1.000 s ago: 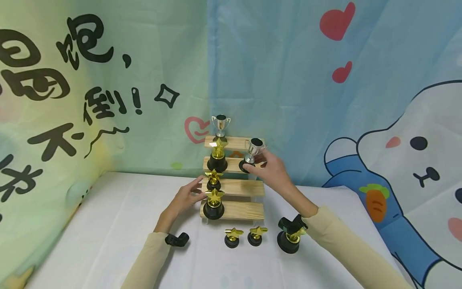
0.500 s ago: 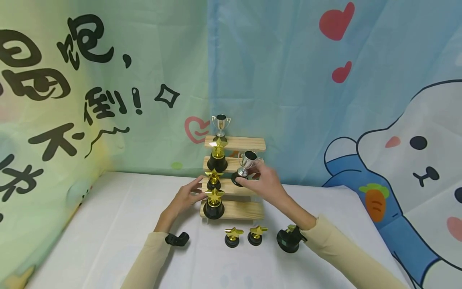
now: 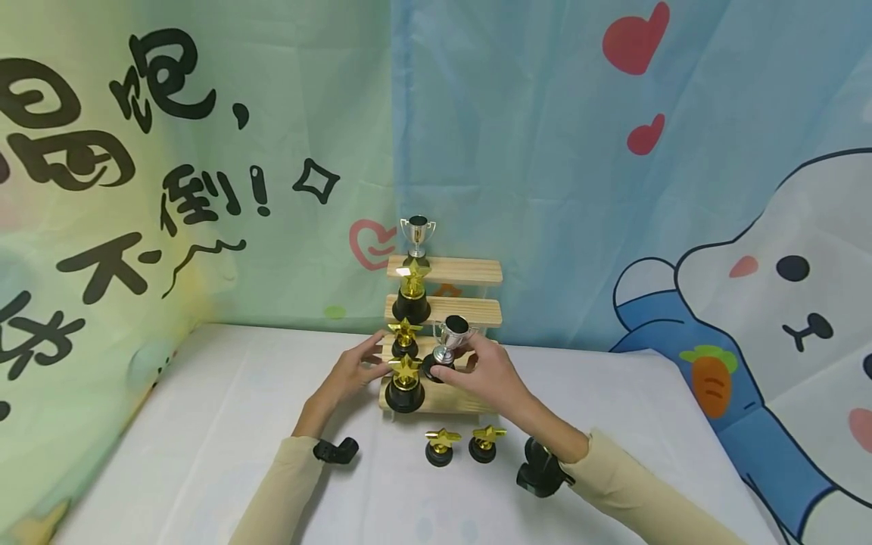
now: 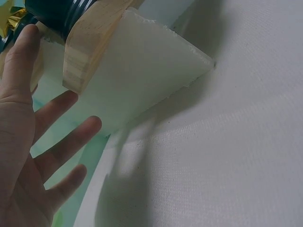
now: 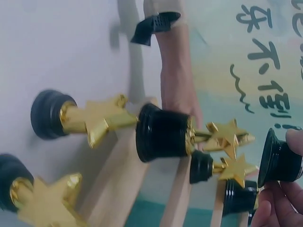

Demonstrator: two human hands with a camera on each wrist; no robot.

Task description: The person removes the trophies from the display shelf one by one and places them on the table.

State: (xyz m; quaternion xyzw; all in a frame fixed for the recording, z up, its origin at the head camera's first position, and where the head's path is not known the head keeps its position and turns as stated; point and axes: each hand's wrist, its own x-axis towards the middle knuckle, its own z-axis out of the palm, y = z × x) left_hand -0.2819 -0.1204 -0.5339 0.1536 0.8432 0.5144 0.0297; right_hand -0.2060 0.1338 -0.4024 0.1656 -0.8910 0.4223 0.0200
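Observation:
My right hand [image 3: 492, 375] pinches a silver trophy cup [image 3: 453, 333] by its black base [image 5: 277, 158], over the lower shelves of a small wooden tiered stand [image 3: 466, 310]. The cup tilts slightly to the right. At the stand's left end is my left hand [image 3: 347, 377], its fingers spread; in the left wrist view a fingertip [image 4: 70, 98] touches a shelf's wooden end [image 4: 80, 66]. Down the stand's left side stand another silver cup [image 3: 417, 233] on top and gold star trophies [image 3: 405, 390] below it, one per shelf.
Two small star trophies [image 3: 443, 446] [image 3: 486, 443] stand on the white tablecloth [image 3: 381, 492] in front of the stand. A black wrist camera [image 3: 541, 469] is on the right wrist, another [image 3: 337, 451] on the left. A printed cloth backdrop [image 3: 531, 189] hangs behind.
My right hand has brought the silver trophy cup down and left, from the second shelf's right end to over the lower shelves. My left hand stays at the stand's left side.

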